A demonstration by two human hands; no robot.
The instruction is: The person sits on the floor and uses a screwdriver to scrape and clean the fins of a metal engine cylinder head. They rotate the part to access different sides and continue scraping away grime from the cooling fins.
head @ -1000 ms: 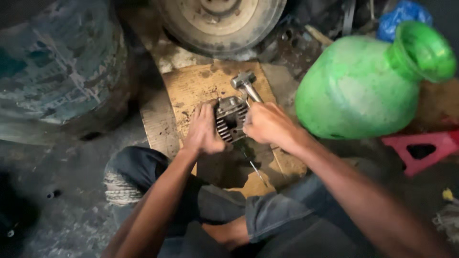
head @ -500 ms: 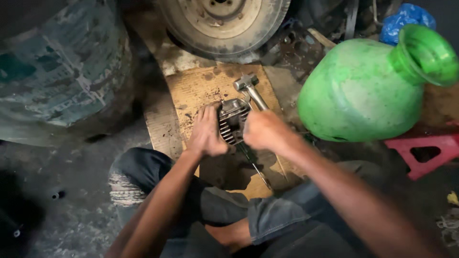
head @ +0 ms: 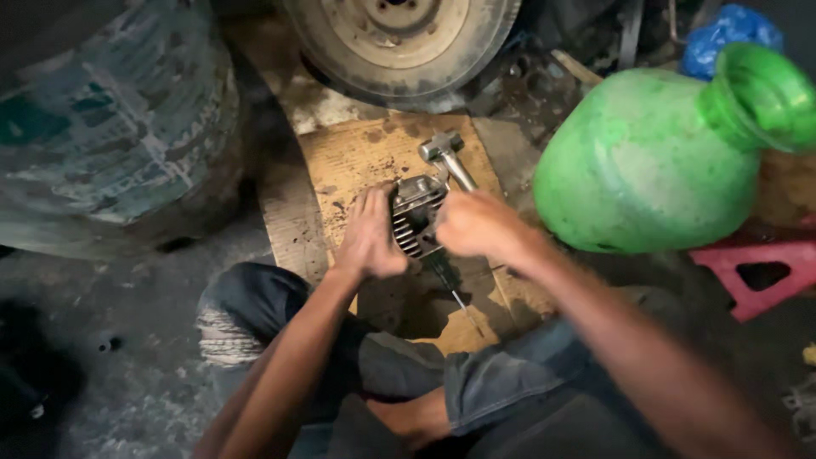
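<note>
A finned metal engine cylinder [head: 415, 214] rests on a stained piece of cardboard [head: 357, 157] on the ground. My left hand [head: 368, 236] presses flat against its left side. My right hand [head: 478, 225] is closed on its right side, over a thin screwdriver-like tool [head: 448, 280] whose tip points down toward me. A hammer [head: 448, 157] with a metal head lies on the cardboard just beyond the cylinder, its handle running under my right hand; I cannot tell whether that hand grips the handle.
A wheel with a worn tyre [head: 399, 47] stands at the far edge. A big green plastic pot [head: 654, 153] is at the right, a red stool [head: 756, 272] below it, a large drum [head: 110, 127] at the left. My bent knees fill the foreground.
My hands and the cylinder stay in much the same spot; my right hand has closed in a little over the cylinder. The view has drifted slightly.
</note>
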